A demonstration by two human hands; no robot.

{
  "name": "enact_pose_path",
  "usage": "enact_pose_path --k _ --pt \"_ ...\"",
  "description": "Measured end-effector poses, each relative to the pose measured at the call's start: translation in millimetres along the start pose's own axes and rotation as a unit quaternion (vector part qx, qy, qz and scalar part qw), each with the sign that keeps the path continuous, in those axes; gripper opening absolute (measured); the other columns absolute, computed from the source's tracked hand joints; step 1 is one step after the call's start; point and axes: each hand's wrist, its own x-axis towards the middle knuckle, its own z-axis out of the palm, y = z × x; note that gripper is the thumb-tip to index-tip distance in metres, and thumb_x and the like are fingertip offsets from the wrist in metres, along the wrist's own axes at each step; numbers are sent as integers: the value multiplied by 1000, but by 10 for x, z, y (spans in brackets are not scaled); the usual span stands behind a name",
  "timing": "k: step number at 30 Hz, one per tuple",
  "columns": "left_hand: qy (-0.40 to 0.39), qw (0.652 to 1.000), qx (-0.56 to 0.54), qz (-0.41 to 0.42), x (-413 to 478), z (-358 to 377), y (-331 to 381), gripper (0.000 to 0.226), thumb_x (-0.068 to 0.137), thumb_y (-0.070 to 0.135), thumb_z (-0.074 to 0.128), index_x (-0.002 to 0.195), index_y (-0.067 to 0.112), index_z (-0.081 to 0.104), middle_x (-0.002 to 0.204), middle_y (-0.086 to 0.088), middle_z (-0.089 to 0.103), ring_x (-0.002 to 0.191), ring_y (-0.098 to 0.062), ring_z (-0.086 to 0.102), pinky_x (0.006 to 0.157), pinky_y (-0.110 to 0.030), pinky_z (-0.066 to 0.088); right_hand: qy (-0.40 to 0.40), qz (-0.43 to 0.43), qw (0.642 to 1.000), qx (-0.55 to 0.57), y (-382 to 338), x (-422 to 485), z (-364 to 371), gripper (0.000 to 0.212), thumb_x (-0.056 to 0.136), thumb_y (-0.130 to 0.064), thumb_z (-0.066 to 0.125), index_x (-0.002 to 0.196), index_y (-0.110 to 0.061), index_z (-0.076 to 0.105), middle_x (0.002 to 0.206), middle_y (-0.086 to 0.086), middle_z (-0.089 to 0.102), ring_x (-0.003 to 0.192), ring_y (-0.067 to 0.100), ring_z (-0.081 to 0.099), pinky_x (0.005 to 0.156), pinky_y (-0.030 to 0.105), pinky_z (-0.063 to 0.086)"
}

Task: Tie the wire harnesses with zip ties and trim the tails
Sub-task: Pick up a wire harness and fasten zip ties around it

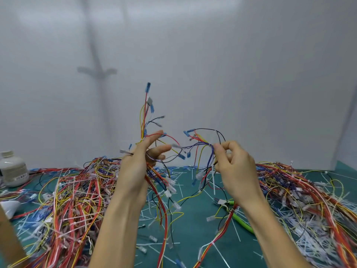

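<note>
We've got the wire harness [211,153] lifted over the middle of the desk [193,235]. The left hand [135,167] is curled round one branch, and the right hand [235,167] is pinching the other, right where a loose zip tie [213,180] dangles. Our worry is the hanging leads snagging the left pile [77,200] or right pile [309,200] by the desk's side edges. The tie could also slip off before it's cinched.
</note>
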Motion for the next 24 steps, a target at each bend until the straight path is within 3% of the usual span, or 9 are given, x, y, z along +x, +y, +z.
enact_pose_path --k 5,7,9,12,15,17,19,21,24 --pt "-76 995 -51 36 34 -11 -41 29 103 24 44 108 12 70 116 -1 73 97 -19 53 57 -17 43 -13 -20 998 -61 2 -40 96 29 100 -35 51 76 -20 51 53 8 60 54 19 50 62 34 40" --pt "-102 992 -75 26 46 -30 -51 31 104 23 40 113 8 65 120 -3 71 93 -16 48 53 -14 41 -11 -18 997 -77 10 -46 117 29 100 -35 50 75 -20 51 52 6 60 56 18 51 62 34 40" --pt "-101 993 -60 27 72 -54 -75 32 104 26 40 119 8 62 119 -3 71 73 -9 46 53 -13 41 5 0 998 -64 8 -46 123 29 101 -35 50 77 -18 54 53 6 60 54 19 52 62 35 41" --pt "9 999 7 33 114 -131 -99 25 103 24 43 111 13 64 107 0 75 52 -6 41 57 -23 42 58 32 997 -33 29 -9 66 27 102 -34 48 79 -20 54 58 -1 62 55 11 57 55 32 40" --pt "141 986 75 37 183 -339 -110 25 103 18 43 96 16 66 99 -1 76 54 -8 44 51 -23 40 101 46 993 38 82 48 -28 26 104 -33 42 81 -22 50 61 -6 59 48 -2 53 49 20 36" --pt "208 964 160 44 240 -524 -147 26 102 14 42 93 16 66 95 -2 71 67 -15 54 54 -26 45 111 54 988 97 119 82 -89 28 106 -32 37 83 -20 48 57 -10 54 45 -2 47 51 21 36" --pt "236 910 339 39 291 -710 -221 24 98 12 43 94 10 66 88 -6 66 83 -29 58 67 -34 40 113 49 983 136 142 114 -141 27 107 -30 35 85 -20 48 54 -13 54 50 0 45 55 25 39" --pt "205 861 466 14 342 -841 -322 22 96 10 42 92 -1 61 91 -20 64 86 -37 56 70 -38 36 110 38 982 150 161 144 -186 26 108 -28 34 87 -22 49 60 -14 60 54 1 48 55 20 42" --pt "158 836 524 -51 469 -976 -451 23 97 7 41 90 -5 59 102 -31 64 93 -42 58 79 -42 41 104 26 981 163 191 167 -246 24 108 -25 34 91 -22 51 65 -7 64 52 4 45 50 15 38"
